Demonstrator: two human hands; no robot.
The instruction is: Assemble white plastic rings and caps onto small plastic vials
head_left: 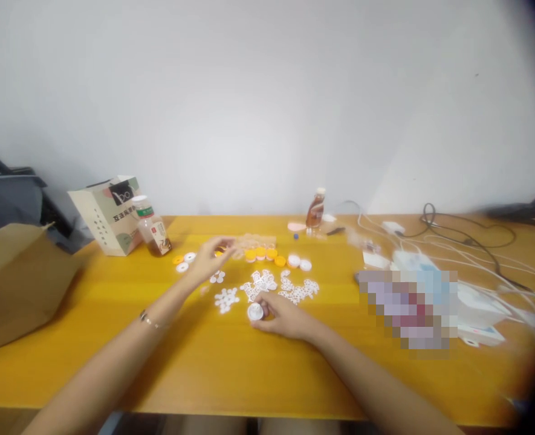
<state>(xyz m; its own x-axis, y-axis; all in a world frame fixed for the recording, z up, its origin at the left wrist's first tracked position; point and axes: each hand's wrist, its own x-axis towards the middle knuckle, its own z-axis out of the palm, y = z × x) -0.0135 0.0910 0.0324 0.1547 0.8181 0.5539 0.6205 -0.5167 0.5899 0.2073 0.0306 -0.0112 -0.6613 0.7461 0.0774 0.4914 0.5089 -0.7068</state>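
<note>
A smooth, faintly glossy wood finish is shown by the tabletop (pixel 204 368), while the wall (pixel 249 109) is left matt and even. Plain matt cardboard is seen in the brown box (pixel 17 284); printed, stiff paper or card in the bag (pixel 99 223). Clear, shiny plastic is suggested by the labelled jar-like bottle (pixel 152 232), and a glossy skin by the brown bottle (pixel 315 211). Smooth plastic is suggested by the round white piece (pixel 255 312), the orange caps (pixel 260 254) and the cut-out white pieces (pixel 301 292) — their finer texture is blurred. A metallic gleam is given off by the bracelet (pixel 149 320).
</note>
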